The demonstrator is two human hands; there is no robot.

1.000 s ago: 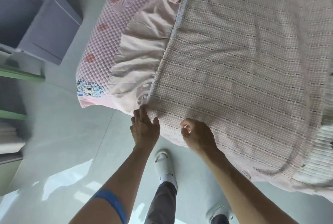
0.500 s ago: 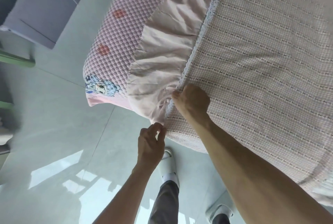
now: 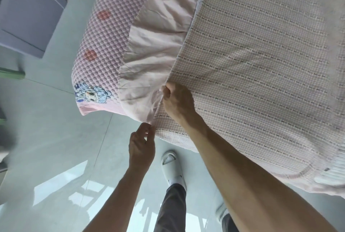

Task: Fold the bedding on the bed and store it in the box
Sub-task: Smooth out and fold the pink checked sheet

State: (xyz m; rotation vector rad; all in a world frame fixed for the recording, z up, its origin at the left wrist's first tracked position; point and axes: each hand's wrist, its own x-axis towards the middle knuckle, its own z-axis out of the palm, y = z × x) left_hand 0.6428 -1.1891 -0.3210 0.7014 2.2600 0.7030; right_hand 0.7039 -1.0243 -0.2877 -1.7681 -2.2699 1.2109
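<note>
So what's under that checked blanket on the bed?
A wrinkled pink sheet pokes out beside the checked blanket, over a honeycomb-patterned mattress. Whatever lies beneath the blanket's middle is covered.

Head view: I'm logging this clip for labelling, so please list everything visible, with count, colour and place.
Checked blanket: one, pink and white, spread over the bed, right.
Ruffled sheet: one, pale pink, under the blanket's left edge.
Mattress pad: one, pink honeycomb with a cartoon print, bed's left side.
Box: one, lilac, on the floor, upper left.
Floor: grey tiles.
Shoes: two, white.
Left hand: pinches the blanket's corner.
Right hand: grips the blanket's edge.
</note>
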